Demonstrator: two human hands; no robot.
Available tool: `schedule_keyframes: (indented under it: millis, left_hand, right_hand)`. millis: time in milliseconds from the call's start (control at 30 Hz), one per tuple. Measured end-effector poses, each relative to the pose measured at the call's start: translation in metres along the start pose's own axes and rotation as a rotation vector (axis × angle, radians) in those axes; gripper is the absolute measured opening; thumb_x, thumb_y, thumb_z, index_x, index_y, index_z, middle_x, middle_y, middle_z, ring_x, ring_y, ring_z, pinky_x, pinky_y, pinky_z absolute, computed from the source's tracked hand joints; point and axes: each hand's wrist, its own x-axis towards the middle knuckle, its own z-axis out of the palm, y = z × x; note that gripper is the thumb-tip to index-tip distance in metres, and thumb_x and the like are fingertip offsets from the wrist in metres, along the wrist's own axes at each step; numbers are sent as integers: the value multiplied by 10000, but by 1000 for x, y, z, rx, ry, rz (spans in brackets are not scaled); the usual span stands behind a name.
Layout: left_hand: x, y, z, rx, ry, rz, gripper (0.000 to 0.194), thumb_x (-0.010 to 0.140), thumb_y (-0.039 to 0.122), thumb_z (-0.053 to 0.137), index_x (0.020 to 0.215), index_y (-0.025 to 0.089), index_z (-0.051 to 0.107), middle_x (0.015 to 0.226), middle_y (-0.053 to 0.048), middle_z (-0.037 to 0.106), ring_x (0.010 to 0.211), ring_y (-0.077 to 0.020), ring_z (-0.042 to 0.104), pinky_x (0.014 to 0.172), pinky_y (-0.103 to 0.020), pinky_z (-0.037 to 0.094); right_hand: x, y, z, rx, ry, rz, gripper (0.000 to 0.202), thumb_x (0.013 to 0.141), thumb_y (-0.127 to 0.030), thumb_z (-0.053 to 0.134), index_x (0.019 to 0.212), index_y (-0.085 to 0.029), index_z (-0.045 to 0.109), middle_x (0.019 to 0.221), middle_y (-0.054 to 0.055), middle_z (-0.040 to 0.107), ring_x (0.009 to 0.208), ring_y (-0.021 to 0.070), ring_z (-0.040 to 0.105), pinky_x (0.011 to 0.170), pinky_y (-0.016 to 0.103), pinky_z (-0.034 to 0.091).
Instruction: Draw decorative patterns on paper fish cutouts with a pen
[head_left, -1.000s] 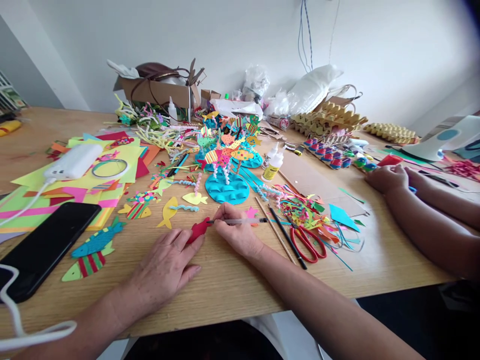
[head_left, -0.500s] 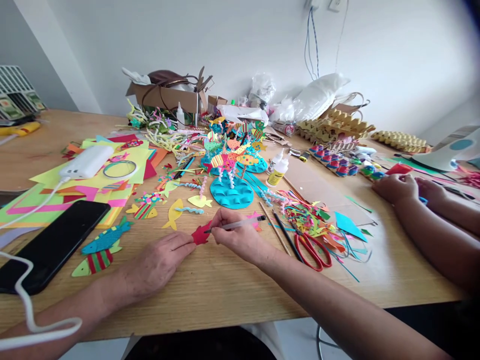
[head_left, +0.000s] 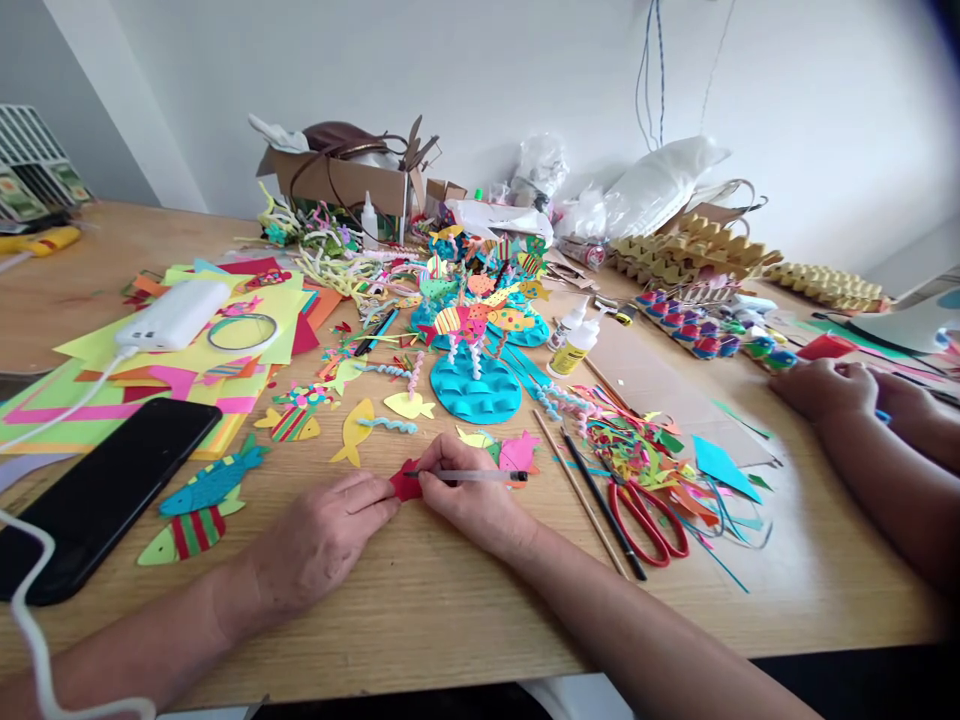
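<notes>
My left hand [head_left: 319, 535] rests on the wooden table, its fingers pressed together on the left end of a small red paper cutout [head_left: 406, 483]. In my right hand [head_left: 472, 512] is a pen with a clear barrel [head_left: 484, 477], lying nearly level, its tip end at the cutout. My right fingers cover part of the red paper. Just beyond that hand lies a pink paper fish [head_left: 519, 453]. A yellow paper fish [head_left: 354, 432] with a twisted blue stem [head_left: 390, 425] is up and left of the cutout.
Red-handled scissors [head_left: 651, 525], a black pencil [head_left: 604, 505] and paper scraps lie right. A blue base [head_left: 475, 388] carries several paper fish. A phone [head_left: 105, 490] and white cable are left. Glue bottles [head_left: 574, 345] stand behind. Another person's hands [head_left: 832, 390] are far right.
The pen has tipped from slanting to nearly level. My right hand sits slightly lower, and more of the fish behind it shows. The whole view has shifted a little.
</notes>
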Motion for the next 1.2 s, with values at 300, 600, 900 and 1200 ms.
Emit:
schedule_keyframes:
  millis: [300,600,900,1200]
  left_hand:
    - [1,2,0,-29,-7,-24,375,929,80,282,1040,128,638,984,-72,661,872,-159,604,791,-269,542]
    - [3,1,0,-47,3,-30,371,918,67,292,1024,135,641,965,-70,664,865,-161,602,784,-269,538]
    - [0,1,2,-42,3,-33,374,906,58,298,1037,150,637,978,-65,662,873,-162,600,787,-279,540]
    - [0,2,1,0,-1,-20,377,910,61,290,1051,145,629,998,-68,656,919,-169,595,807,-277,532]
  right_hand:
    - [0,2,2,-76,-19,-29,114,660,-72,530,646,-184,543,619,-27,606,530,90,505,524,199,401]
    - [0,0,2,-142,-19,-61,128,659,-57,538,645,-183,552,612,-32,609,526,85,499,540,197,402]
    - [0,0,0,-156,-13,-57,135,651,-54,527,628,-187,536,589,-38,592,513,83,488,523,193,389]
    - [0,0,2,-178,2,-10,125,673,-68,532,672,-189,564,679,-7,661,550,100,543,530,206,404]
